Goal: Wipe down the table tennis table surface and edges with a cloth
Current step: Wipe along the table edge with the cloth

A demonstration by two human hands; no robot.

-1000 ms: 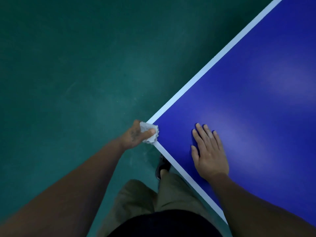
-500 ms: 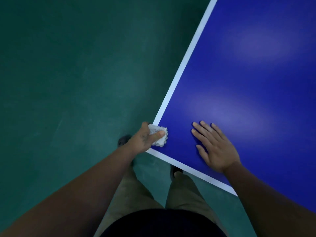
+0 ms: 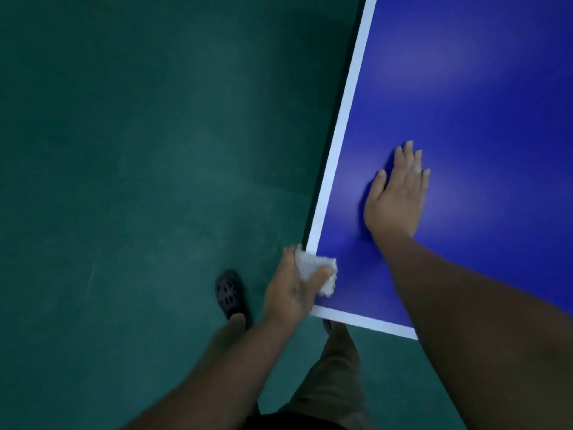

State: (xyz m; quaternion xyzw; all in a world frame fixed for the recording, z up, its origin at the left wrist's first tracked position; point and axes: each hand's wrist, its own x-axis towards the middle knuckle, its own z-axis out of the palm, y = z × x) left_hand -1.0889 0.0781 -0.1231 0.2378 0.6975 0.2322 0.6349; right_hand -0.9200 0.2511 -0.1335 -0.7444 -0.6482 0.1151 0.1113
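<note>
Head view, left to right. Shoe [image 3: 229, 293] on floor [image 3: 124, 181]: one plain, second barely showing under table [image 3: 480, 88]. Left hand [image 3: 291, 290] grasps bunched cloth [image 3: 313, 268], pressed on near-left table corner, over white border [image 3: 350, 97]. Right hand [image 3: 397, 200] flat on blue top, fingers straight, holding nothing. Progress, judged: corner-and-edge stage; wiped share unreadable; long side edge probably left. Counts: one cloth, one table, two hands.

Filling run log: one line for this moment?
left hand: grips cloth at corner of table | right hand: flat on table | phase: edge wipe
</note>
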